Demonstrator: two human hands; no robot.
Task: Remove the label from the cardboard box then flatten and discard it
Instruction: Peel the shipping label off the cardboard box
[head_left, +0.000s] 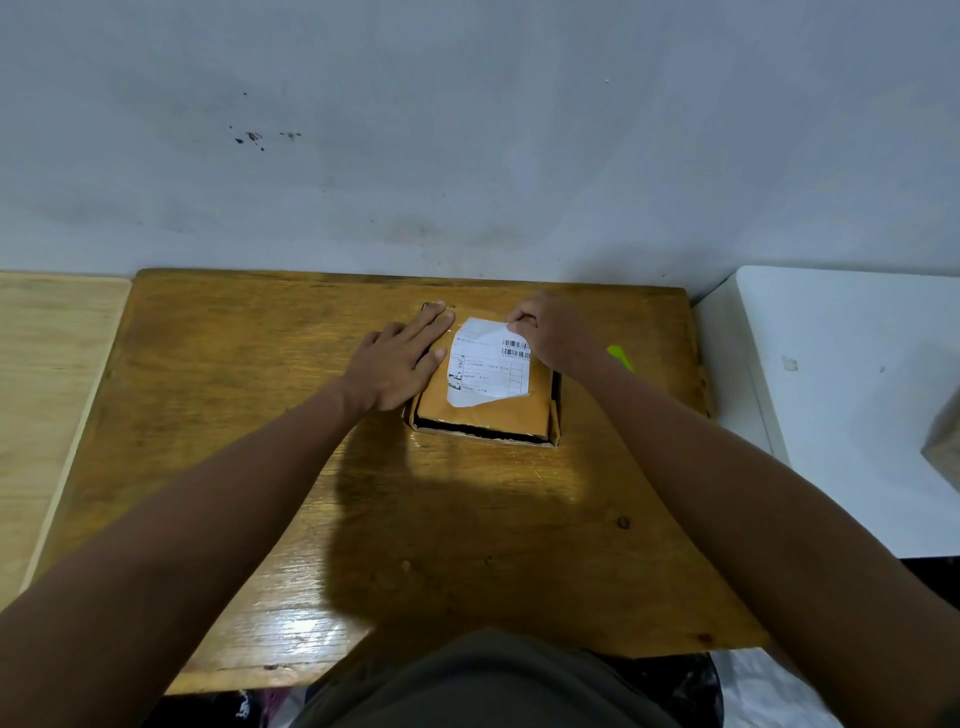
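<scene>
A glossy wooden table (395, 519) stands against a stained grey wall (467, 130). The box (485, 410) lies flat on the table's far half, near the wall, its top flap down and a dark gap showing along its near edge. The white label (488, 371) sits on top of the box, its far right corner lifted. The right hand (550, 332) pinches that corner between curled fingers and thumb. The left hand (400, 358) presses flat on the box's left side, fingers straight and close together. Just right of the box, a lime-green thing (621, 357) peeks out behind the right wrist. Further right stands a white surface (841, 415); left of the table, a pale wooden one (47, 374).
</scene>
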